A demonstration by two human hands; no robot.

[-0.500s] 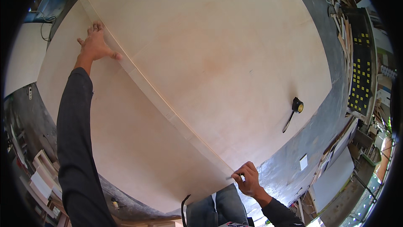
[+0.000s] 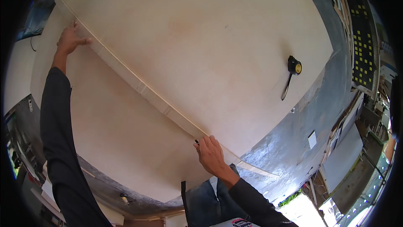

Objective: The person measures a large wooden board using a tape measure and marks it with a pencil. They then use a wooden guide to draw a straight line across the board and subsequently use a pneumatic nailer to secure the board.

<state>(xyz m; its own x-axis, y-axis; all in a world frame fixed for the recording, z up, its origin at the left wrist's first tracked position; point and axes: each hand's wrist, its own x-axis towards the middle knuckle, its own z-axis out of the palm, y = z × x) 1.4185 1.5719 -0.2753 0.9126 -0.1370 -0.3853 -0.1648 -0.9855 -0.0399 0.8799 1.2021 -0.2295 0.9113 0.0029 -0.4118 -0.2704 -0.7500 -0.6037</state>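
Observation:
A long, pale wooden strip (image 2: 153, 97) lies diagonally across a large light plywood sheet (image 2: 235, 71). Near its far left end, my left hand (image 2: 70, 40) is open, with the fingertips and outstretched thumb on the strip. My right hand (image 2: 212, 155) is closed at the strip's near part, knuckles over it. A small dark tip of a thin pen-like stick (image 2: 197, 142) pokes out by its thumb; the rest of that stick is hidden. Beyond my right hand the strip sticks out past the sheet's edge.
A black and yellow tape measure (image 2: 295, 66) with a short strap lies on the sheet's right side. A grey surface (image 2: 277, 143) carries a small white card (image 2: 312, 139). Wood offcuts (image 2: 338, 0) and a black panel with yellow squares (image 2: 362, 50) stand at right.
My right hand has moved farther up along the strip, and the strip's near end now shows beyond it. The view has shifted; my left hand remains near the far end.

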